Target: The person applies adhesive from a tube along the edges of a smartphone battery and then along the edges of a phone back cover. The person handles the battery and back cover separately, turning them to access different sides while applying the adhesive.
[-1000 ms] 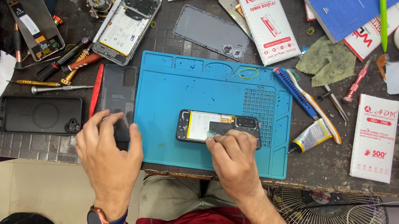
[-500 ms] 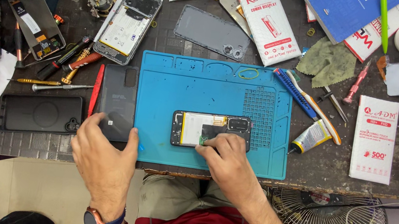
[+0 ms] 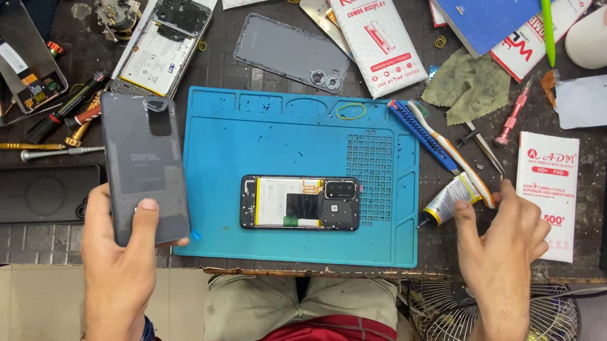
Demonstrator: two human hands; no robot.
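Workbench [image 3: 240, 273] of dark tiles spreads under everything, crowded with phone parts, packets and hand tools. Next in size, a blue repair mat [image 3: 236, 192] lies in front of the person, and on its middle rests an opened phone [image 3: 300, 203], lying flat with its insides up (a pale battery and dark boards showing). The left hand [image 3: 117, 247] holds a dark grey back cover [image 3: 144, 167] just off the mat's left edge, thumb pressed on its lower face and the other fingers wrapped behind, the cover tilted above a black case [image 3: 31, 194] lying on the bench. The right hand [image 3: 501, 240] hangs past the mat's right edge, fingers loosely curled and narrow, holding nothing that can be made out; its fingertips are near a small glue tube [image 3: 450, 200] and a toothbrush [image 3: 451, 148] lying beside a blue tool [image 3: 422, 136].
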